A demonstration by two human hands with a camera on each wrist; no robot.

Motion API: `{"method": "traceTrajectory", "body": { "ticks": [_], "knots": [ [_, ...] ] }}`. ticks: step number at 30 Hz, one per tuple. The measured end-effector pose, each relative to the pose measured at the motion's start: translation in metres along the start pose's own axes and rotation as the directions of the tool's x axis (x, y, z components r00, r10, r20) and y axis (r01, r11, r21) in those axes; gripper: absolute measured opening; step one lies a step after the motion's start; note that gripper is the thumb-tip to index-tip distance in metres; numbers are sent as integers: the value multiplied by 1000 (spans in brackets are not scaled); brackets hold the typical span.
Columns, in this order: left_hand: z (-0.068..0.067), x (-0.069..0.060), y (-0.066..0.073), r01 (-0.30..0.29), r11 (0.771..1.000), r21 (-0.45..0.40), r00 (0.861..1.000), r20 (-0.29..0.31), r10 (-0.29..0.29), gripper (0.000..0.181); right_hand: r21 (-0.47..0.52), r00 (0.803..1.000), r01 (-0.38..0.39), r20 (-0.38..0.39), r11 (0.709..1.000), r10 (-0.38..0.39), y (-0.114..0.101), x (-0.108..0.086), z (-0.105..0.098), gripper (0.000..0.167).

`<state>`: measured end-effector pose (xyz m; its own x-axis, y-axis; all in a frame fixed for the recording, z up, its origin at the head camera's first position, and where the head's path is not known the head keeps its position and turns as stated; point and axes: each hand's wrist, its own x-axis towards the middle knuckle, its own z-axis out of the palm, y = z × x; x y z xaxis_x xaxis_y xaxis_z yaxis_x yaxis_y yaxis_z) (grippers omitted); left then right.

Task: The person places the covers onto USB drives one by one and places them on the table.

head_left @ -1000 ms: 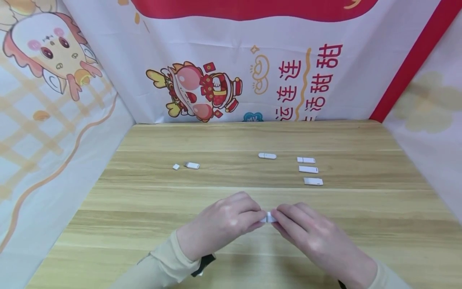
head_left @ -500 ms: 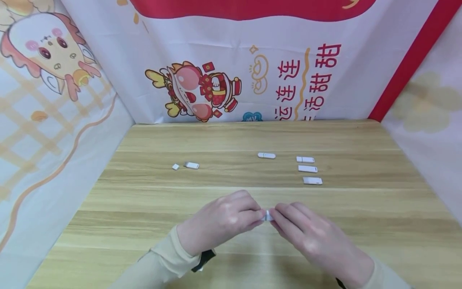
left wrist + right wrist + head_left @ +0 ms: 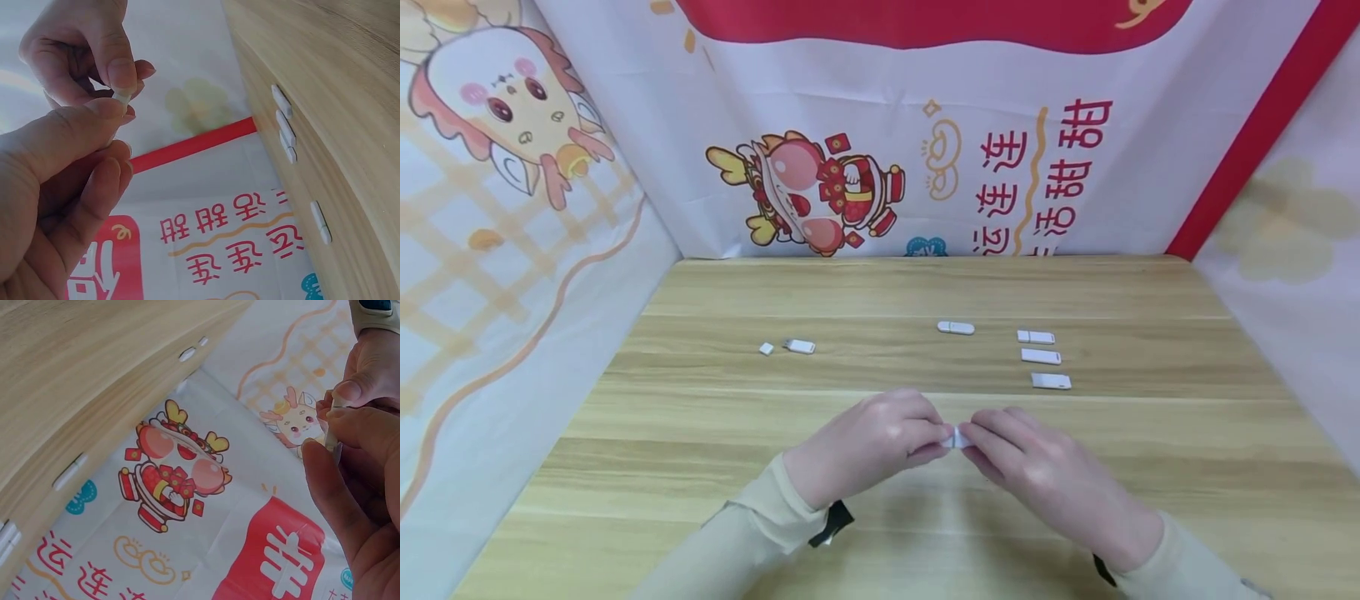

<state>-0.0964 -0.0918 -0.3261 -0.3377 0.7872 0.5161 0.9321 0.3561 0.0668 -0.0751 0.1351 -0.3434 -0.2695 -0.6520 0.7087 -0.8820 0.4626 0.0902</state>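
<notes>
Both hands meet above the wooden table in front of the body, at a small white USB stick (image 3: 956, 438). My left hand (image 3: 880, 442) pinches its left end between thumb and fingers. Its right end is pinched by my right hand (image 3: 1052, 479). A thin seam shows across the short white part between the fingertips; the fingers hide the ends. In the left wrist view a bit of the white stick (image 3: 122, 97) shows between the two thumbs. The right wrist view shows its pale side (image 3: 331, 434) between my right thumb and fingers.
Across the table (image 3: 737, 450), an uncapped USB stick (image 3: 801, 346) lies beside its loose cap (image 3: 766, 348) on the left. A rounded white stick (image 3: 956, 328) lies at the back middle. Three more white sticks, including the nearest stick (image 3: 1051, 381), lie stacked in a column at right.
Both hands have moved slightly away from the body, still holding the USB stick between them. The head view has shifted a little. The sticks on the table have not moved.
</notes>
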Motion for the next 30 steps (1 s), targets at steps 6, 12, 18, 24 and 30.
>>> {"method": "traceTrajectory", "body": {
  "ticks": [6, 12, 18, 24, 30],
  "knots": [
    [5, 2, -12, 78, 995, -68, 995, 60, -74, 18, 70, 995, -70, 81, 995, 64, 12, 0, 7, 43],
    [10, 10, -31, 163, 979, -125, 981, 129, -147, 19, 121, 982, -133, 154, 984, 114, 32, 4, 18, 22],
    [18, 25, -52, 220, 966, -133, 961, 199, -191, 17, 125, 964, -183, 218, 975, 153, 57, 10, 28, 22],
    [29, 45, -77, 317, 943, -106, 909, 317, -270, 13, 103, 916, -267, 336, 958, 219, 83, 17, 37, 17],
    [48, 59, -106, 434, 899, -62, 836, 400, -376, 16, 72, 836, -375, 457, 924, 304, 109, 24, 52, 16]
  ]
}}
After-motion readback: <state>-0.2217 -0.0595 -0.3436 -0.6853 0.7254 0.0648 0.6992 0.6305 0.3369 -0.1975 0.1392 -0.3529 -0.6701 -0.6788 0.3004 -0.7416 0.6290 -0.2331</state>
